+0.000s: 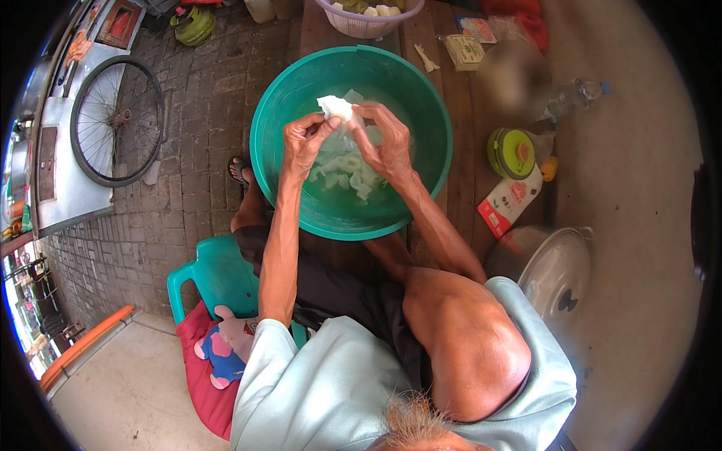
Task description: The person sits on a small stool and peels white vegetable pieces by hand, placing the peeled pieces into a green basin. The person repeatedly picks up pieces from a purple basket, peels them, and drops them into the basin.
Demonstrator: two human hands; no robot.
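Note:
Above a large green plastic basin, my left hand and my right hand face each other. Between them is a small crumpled white piece, soft-looking, whose material I cannot make out. The left thumb and fingertips pinch its near left side, while the right fingers hold its right side. Inside the basin, several thin, translucent white scraps lie together in what looks like shallow liquid. Part of the basin floor is hidden behind my hands.
A lilac plastic basket with white chunks stands beyond the basin on wooden planks. Along the right are a green-lidded container, a plastic bottle, a printed packet and a lidded metal pot. A green chair stands left.

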